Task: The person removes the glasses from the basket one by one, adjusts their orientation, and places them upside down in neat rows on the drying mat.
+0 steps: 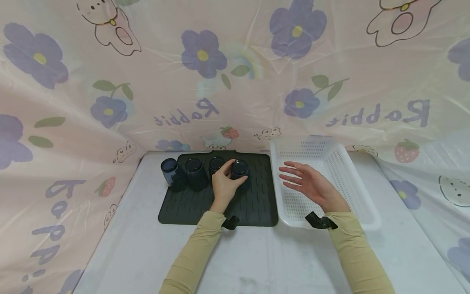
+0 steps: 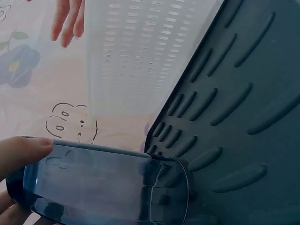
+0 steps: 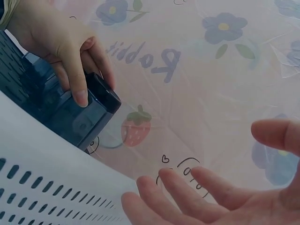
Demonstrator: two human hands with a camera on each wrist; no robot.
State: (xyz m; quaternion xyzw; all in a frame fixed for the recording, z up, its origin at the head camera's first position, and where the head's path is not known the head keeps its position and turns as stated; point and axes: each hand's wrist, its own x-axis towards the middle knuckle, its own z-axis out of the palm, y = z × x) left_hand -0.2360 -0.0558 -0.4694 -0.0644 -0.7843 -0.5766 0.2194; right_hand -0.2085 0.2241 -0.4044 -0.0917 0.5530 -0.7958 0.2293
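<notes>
My left hand [image 1: 224,187] grips a dark blue glass [image 1: 240,168] near its upper end, thumb on one side and fingers on the other. In the left wrist view this see-through glass [image 2: 103,183] has its thick base by the fingers and its open rim at the black ridged drying mat [image 1: 257,204]. Three similar glasses stand in a row to its left: one at the far left [image 1: 172,175], one beside it [image 1: 196,175] and one partly behind my left hand [image 1: 216,164]. My right hand [image 1: 312,183] hovers above the white basket [image 1: 361,196], fingers spread and holding nothing.
The perforated white basket stands right of the mat, their edges close together. Both lie on a white-covered table [image 1: 128,245]. A patterned curtain [image 1: 235,94] hangs behind the table and along its sides. A black strap [image 1: 321,221] is at my right wrist.
</notes>
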